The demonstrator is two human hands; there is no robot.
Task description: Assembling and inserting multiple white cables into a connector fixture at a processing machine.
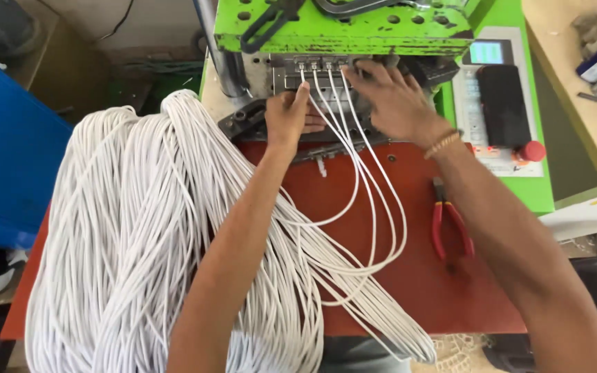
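- We see the left hand (286,117) pinching a cable (303,86) at the mould (326,72), far edge of the red table (423,276); right hand (392,100) fingers closed on another end.
- Risk, we judge: a plug seated askew; the bundle (133,235) dragging cables loose; pliers (448,224) lie near the right edge.

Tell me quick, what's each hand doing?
Left hand: closed, pinching a white cable.
Right hand: fingers pressing cable ends into the green machine.
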